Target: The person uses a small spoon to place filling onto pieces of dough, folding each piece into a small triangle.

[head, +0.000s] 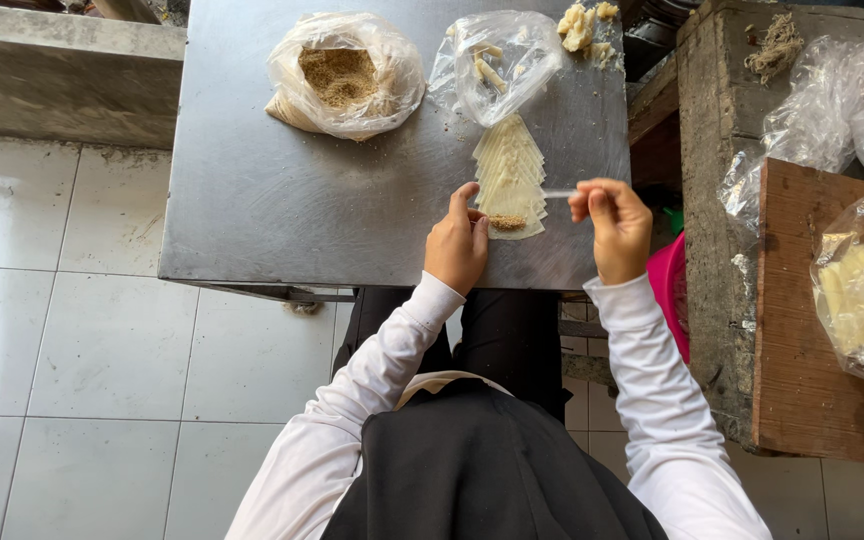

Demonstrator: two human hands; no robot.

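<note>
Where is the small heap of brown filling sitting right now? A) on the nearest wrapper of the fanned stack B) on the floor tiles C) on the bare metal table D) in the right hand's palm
A: the brown filling lies on the nearest sheet of the fanned wrapper stack, just beside the left hand fingertips, on the metal table.

The person wears a white long-sleeved top with snug ribbed cuffs that end at the wrists of the bare left hand (455, 247) and bare right hand (615, 228). A black sleeveless garment covers the chest below those cuffs, over black trousers.
</note>
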